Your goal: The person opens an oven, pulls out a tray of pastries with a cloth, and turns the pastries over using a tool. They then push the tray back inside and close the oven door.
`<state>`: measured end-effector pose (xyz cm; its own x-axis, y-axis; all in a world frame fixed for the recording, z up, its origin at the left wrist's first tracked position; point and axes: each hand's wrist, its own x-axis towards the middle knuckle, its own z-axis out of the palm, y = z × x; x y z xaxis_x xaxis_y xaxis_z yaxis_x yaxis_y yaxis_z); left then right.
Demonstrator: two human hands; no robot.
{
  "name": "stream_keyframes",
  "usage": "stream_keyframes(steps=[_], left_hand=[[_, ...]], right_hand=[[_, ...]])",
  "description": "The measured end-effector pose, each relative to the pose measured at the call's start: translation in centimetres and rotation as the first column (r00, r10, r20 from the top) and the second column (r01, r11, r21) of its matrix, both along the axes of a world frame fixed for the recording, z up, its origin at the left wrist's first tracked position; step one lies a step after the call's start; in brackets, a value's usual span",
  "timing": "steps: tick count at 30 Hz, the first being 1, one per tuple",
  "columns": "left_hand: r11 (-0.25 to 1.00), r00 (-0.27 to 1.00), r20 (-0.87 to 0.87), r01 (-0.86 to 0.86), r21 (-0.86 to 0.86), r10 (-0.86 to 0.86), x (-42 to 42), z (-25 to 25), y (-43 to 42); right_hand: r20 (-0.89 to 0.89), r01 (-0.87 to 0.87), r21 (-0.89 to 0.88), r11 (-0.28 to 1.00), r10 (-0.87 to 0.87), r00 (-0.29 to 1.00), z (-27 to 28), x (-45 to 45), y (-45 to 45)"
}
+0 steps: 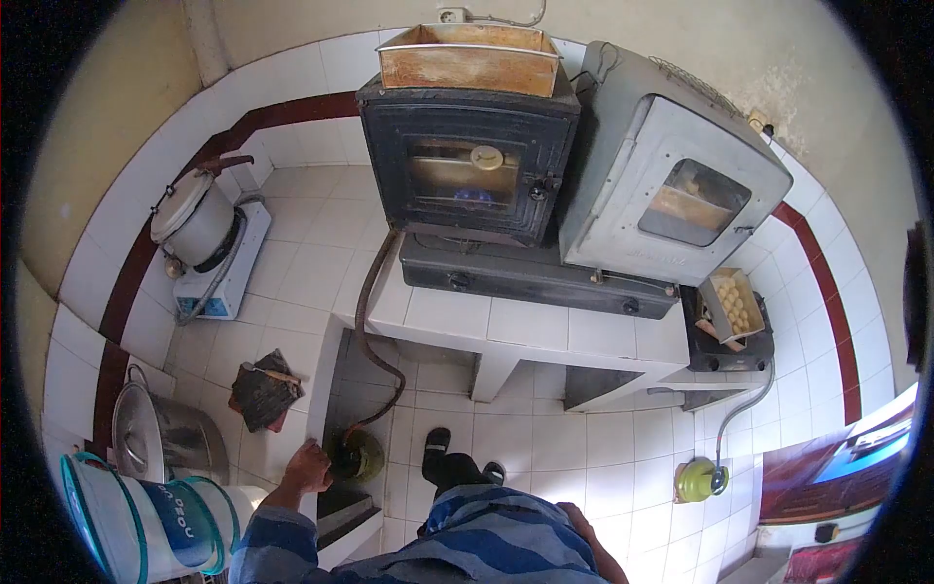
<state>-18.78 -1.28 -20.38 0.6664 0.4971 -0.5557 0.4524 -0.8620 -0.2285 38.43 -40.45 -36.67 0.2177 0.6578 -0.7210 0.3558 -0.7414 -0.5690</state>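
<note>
My left hand (309, 467) is over the edge of the white tiled counter, fingers curled closed; whatever they hold, if anything, is hidden. Below it, in the recess, stands a dark green gas cylinder (362, 457) with a brown hose (375, 350) running up to the stove (525, 275). A dark folded cloth (265, 391) with a thin handled tool (272, 372) lies on the counter ahead of that hand. My right hand (574, 518) is low beside my body, only partly visible, its fingers unclear.
A black oven (470, 117) with a rectangular tin on top and a grey oven (632, 195) sit on the stove. At left are a pressure cooker (195, 222), a large metal pot (180, 438) and a white bucket (131, 516). A green cylinder (696, 482) stands right.
</note>
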Motion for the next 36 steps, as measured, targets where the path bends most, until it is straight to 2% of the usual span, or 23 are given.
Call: stream_keyframes(steps=[1, 2, 4, 7, 11, 13, 23, 26, 28, 32, 34, 35, 36], left_hand=[[1.000, 1.000, -0.003, -0.002, -0.010, 0.002, 0.2, 0.3, 0.0], [1.000, 1.000, -0.006, -0.003, -0.020, 0.002, 0.3, 0.6, 0.0], [1.000, 1.000, -0.019, 0.010, -0.012, -0.010, 0.5, 1.0, -0.1], [1.000, 0.999, -0.051, 0.013, -0.013, -0.014, 0.6, 0.9, 0.0], [1.000, 0.995, -0.097, 0.017, -0.012, -0.018, 1.0, 1.5, 0.0], [1.000, 0.994, -0.106, 0.019, -0.025, -0.022, 1.1, 1.5, 0.1], [1.000, 0.998, -0.059, 0.010, -0.018, -0.011, 0.8, 1.5, 0.0], [1.000, 0.995, -0.101, 0.023, -0.001, -0.023, 1.0, 1.4, 0.0], [1.000, 0.994, -0.111, 0.001, -0.016, -0.003, 1.1, 1.4, 0.0], [0.999, 0.997, -0.077, -0.028, -0.039, 0.025, 1.0, 1.4, 0.0], [0.999, 0.998, -0.063, -0.023, -0.034, 0.021, 0.9, 1.3, 0.0], [0.999, 0.999, -0.050, -0.016, -0.029, 0.015, 0.8, 1.3, 0.0], [0.999, 0.999, -0.051, -0.015, -0.029, 0.014, 0.9, 1.5, 0.0]], right_hand=[[0.008, -0.048, -0.031, 0.998, 0.048, 0.999, 3.8, -0.8, 1.8], [0.007, -0.047, -0.031, 0.998, 0.047, 0.999, 5.3, -1.1, 2.5], [0.113, -0.112, -0.045, 0.993, 0.117, 0.987, 6.9, -1.5, 3.1], [0.058, -0.073, -0.065, 0.995, 0.077, 0.995, 8.1, -1.7, 3.4], [0.163, -0.053, 0.033, 0.998, 0.047, 0.986, 6.0, -1.6, 2.3], [0.009, -0.038, -0.117, 0.992, 0.039, 0.999, 8.0, -1.6, 3.4], [0.015, -0.053, -0.077, 0.996, 0.055, 0.998, 4.5, -0.9, 2.3], [0.017, -0.057, -0.069, 0.996, 0.059, 0.998, 4.5, -1.3, 1.4], [0.142, 0.091, 0.232, 0.968, -0.126, 0.982, 5.7, -2.5, -0.1], [0.074, 0.117, 0.116, 0.986, -0.126, 0.989, 5.0, -1.8, 1.3], [0.097, -0.144, 0.096, 0.985, 0.135, 0.986, 3.2, -0.8, 1.7], [0.097, -0.144, 0.097, 0.985, 0.134, 0.986, 3.1, -0.7, 1.6], [0.061, -0.067, 0.080, 0.995, 0.062, 0.996, 3.9, -1.0, 1.9]])
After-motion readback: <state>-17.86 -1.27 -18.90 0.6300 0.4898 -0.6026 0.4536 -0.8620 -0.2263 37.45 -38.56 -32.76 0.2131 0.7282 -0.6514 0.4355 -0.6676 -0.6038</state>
